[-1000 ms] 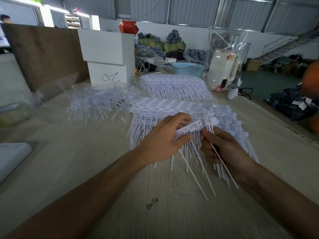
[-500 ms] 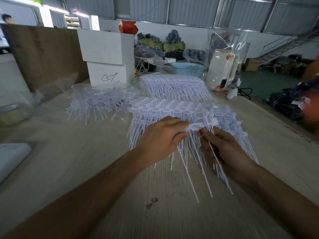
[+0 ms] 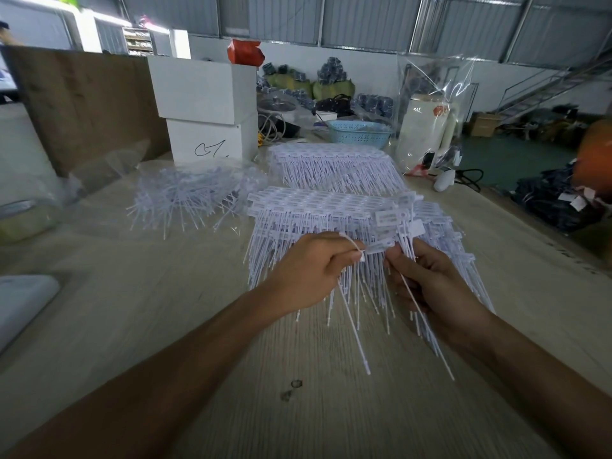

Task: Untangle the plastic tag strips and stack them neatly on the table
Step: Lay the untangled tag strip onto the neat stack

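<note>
Head view showed the left hand (image 3: 311, 270) and right hand (image 3: 427, 276) each pinching a tag strip (image 3: 381, 245) above the neat stack (image 3: 331, 210) on the counter (image 3: 165, 309). Tangled strips (image 3: 185, 197) lay left. Light, springy tails probably snag; flat heads looked the surest hold.

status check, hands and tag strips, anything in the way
Left hand and right hand both pinching tag strips over the near neat stack. Tangled pile still waiting at left. Nothing in the way.
</note>
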Demonstrator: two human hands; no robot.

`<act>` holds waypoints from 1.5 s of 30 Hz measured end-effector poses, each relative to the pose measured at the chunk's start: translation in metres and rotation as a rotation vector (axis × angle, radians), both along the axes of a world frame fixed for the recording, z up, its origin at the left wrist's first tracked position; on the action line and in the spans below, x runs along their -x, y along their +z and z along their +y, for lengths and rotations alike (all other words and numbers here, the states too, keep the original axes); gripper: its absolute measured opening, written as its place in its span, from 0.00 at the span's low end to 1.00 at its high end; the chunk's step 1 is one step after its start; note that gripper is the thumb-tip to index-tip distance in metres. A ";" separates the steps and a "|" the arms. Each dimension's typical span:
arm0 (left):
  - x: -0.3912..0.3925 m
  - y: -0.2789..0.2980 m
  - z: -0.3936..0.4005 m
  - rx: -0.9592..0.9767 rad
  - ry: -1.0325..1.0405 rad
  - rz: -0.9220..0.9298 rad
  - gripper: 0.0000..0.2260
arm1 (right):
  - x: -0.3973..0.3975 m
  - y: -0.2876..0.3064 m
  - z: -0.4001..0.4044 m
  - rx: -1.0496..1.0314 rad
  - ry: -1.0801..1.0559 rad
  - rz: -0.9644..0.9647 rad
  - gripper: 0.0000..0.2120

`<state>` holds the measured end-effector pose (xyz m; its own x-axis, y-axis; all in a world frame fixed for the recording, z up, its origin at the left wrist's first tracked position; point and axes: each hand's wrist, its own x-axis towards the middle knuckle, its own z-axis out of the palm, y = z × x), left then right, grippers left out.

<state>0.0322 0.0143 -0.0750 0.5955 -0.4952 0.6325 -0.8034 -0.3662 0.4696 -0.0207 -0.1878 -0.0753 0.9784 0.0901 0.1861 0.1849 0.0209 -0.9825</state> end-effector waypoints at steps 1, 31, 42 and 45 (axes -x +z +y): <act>0.000 0.001 0.000 0.005 -0.003 0.013 0.10 | 0.000 0.000 0.000 0.002 0.000 -0.001 0.13; -0.005 0.000 0.001 0.118 -0.035 0.273 0.09 | 0.000 -0.002 -0.002 0.001 0.030 -0.055 0.10; -0.004 -0.001 0.001 0.144 -0.049 0.366 0.10 | -0.001 -0.005 -0.003 0.014 0.036 -0.071 0.10; -0.003 0.000 0.000 0.169 -0.046 0.413 0.10 | -0.001 -0.004 -0.002 0.011 0.031 -0.072 0.10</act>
<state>0.0356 0.0148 -0.0748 0.7945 -0.4374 0.4212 -0.5501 -0.2246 0.8044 -0.0195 -0.1903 -0.0798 0.9591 0.1229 0.2552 0.2550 0.0172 -0.9668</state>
